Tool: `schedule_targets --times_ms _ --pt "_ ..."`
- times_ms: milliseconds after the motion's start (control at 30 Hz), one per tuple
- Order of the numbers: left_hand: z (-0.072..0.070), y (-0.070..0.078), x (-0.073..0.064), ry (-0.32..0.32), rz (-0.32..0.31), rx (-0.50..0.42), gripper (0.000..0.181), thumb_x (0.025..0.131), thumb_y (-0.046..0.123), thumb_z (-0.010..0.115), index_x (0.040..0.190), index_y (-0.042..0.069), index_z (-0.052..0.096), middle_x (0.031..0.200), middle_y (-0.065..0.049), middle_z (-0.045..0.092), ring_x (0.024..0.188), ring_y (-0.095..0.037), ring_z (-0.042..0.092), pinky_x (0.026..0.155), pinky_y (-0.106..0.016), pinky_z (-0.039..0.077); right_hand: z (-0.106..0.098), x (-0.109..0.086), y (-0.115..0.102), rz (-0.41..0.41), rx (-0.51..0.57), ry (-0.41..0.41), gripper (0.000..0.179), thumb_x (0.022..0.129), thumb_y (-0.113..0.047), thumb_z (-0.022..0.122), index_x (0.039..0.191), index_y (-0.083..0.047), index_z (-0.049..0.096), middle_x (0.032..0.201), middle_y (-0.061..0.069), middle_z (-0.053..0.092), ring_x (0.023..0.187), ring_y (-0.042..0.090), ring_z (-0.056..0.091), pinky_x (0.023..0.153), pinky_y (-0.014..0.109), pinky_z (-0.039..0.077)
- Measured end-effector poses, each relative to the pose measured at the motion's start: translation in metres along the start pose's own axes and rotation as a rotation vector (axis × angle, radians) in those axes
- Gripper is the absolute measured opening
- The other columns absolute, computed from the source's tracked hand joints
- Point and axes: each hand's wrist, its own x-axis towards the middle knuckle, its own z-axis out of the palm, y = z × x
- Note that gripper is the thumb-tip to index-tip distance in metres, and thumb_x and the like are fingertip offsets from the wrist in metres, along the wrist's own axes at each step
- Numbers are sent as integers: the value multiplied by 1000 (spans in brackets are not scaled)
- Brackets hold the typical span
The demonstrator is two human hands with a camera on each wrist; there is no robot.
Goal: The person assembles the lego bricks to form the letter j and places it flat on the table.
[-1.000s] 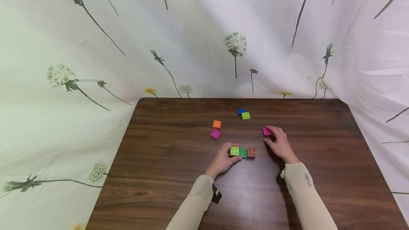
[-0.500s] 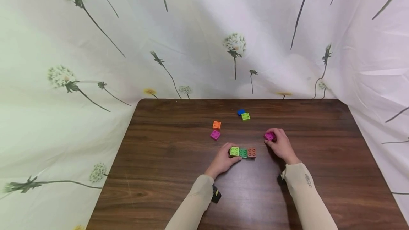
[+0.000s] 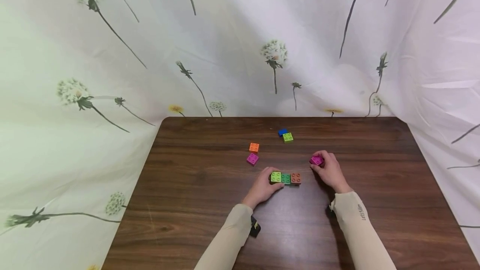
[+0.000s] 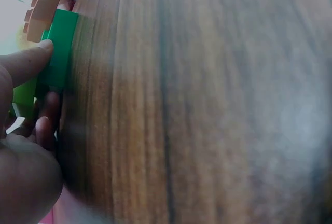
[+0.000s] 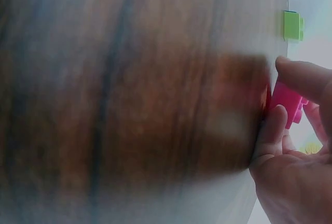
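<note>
In the head view my left hand (image 3: 262,186) grips the left end of a joined row of toy building bricks. A lime brick (image 3: 276,176) and a brown brick (image 3: 296,178) sit at its ends, and green studs show between them. The left wrist view shows them raised on a longer green brick (image 4: 61,53), with my thumb pressed along its side. To the right, my right hand (image 3: 331,174) pinches a magenta brick (image 3: 316,160) between thumb and fingers, low over the table. That magenta brick (image 5: 286,102) is partly covered by fingers in the right wrist view.
An orange brick (image 3: 254,147) and another magenta brick (image 3: 253,159) lie left of centre on the dark wooden table (image 3: 187,203). Farther back, a lime brick (image 3: 288,137) lies against a blue one (image 3: 282,132). A flower-printed cloth (image 3: 232,53) hangs behind the table.
My right hand has closed its thumb and fingers round the magenta brick and drawn it slightly toward me and to the right. The left hand and its joined bricks have hardly moved.
</note>
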Motion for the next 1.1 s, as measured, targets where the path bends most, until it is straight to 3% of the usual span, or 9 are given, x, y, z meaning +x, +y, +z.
schedule_targets --times_ms 367,633,733,967,1100 --pt "1 -4 0 -3 21 7 37 88 25 71 122 17 57 118 0 59 109 -17 55 96 -41 45 -1 0 2 28 -5 -4 43 93 -13 61 128 6 46 110 24 50 90 30 49 74 35 40" --pt "1 -5 0 -8 -2 -19 37 88 25 71 123 19 57 119 1 58 110 -15 55 97 -40 45 2 -12 -2 17 44 -58 40 95 -15 59 126 8 47 113 26 56 101 35 55 86 47 45" --pt "2 -6 0 -7 4 -16 37 89 25 70 123 19 57 118 2 58 109 -15 55 96 -39 45 6 -20 -5 19 113 -55 40 97 -17 58 128 3 44 112 24 58 98 31 57 83 41 48" --pt "3 -7 0 -9 9 -14 38 89 26 70 124 19 57 119 2 59 109 -14 55 96 -39 45 12 -35 -23 8 458 -39 43 98 -12 54 136 1 38 106 25 58 77 16 60 65 29 53" --pt "3 -7 0 1 21 -21 37 88 24 71 122 18 58 118 1 59 108 -15 56 95 -40 45 12 -39 -33 -50 468 -29 46 97 -12 57 138 -1 39 111 23 57 80 15 60 64 28 53"
